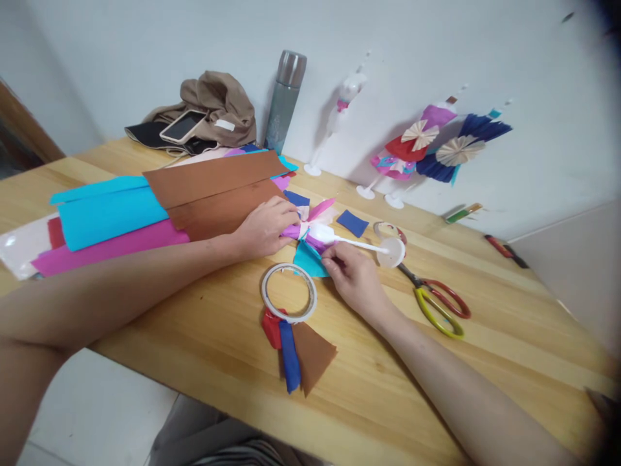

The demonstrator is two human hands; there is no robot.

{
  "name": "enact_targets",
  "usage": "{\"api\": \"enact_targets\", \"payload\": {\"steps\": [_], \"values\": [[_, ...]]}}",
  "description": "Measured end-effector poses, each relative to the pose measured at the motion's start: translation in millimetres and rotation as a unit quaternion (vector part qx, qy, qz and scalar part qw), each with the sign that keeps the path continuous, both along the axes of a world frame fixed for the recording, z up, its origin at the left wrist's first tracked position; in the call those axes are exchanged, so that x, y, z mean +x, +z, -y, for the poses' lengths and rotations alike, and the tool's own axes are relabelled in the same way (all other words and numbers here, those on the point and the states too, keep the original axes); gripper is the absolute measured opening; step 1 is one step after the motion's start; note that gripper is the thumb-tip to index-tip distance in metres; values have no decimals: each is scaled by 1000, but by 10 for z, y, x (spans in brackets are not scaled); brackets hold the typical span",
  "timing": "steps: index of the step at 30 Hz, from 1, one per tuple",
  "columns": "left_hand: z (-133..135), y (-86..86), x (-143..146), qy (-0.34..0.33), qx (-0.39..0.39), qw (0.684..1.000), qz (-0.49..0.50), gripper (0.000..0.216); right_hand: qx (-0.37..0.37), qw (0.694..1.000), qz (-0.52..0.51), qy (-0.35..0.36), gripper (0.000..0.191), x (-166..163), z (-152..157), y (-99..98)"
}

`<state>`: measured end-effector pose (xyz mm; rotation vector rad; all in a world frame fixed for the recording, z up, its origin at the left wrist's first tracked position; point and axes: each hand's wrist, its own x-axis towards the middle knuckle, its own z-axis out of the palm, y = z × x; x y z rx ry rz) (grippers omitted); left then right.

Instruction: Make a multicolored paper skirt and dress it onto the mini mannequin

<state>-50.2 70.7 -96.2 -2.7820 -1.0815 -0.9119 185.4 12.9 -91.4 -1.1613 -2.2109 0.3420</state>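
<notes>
Wooden tabletop meets a pale wall. White miniature mannequin lies between both hands, base toward three o'clock. Left hand curls over its purple-wrapped end; whether it grips cannot be told. Right hand pinches turquoise paper between thumb and forefinger. From the mannequin: tape roll at seven o'clock, scissors at four, flask at eleven.

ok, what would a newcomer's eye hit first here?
Probably the bright coloured sheets, spread left of centre on the table. Next, the two brightly dressed figures by the back wall, on the right. Then a white figure mid-table, with left hand and right hand at it.
</notes>
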Motion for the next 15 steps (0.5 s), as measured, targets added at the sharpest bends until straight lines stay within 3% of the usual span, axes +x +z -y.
{"api": "enact_targets", "payload": {"steps": [9,12,15], "values": [[27,3,24,5,-16,1000,4,18,-119,985,-113,-53,21,-21,27,67],[37,-2,27,3,-13,1000,4,18,-240,944,-221,-55,22,-40,32,54],[38,-15,23,-3,-7,1000,9,19,-303,899,-315,-43,16,-60,49,44]]}}
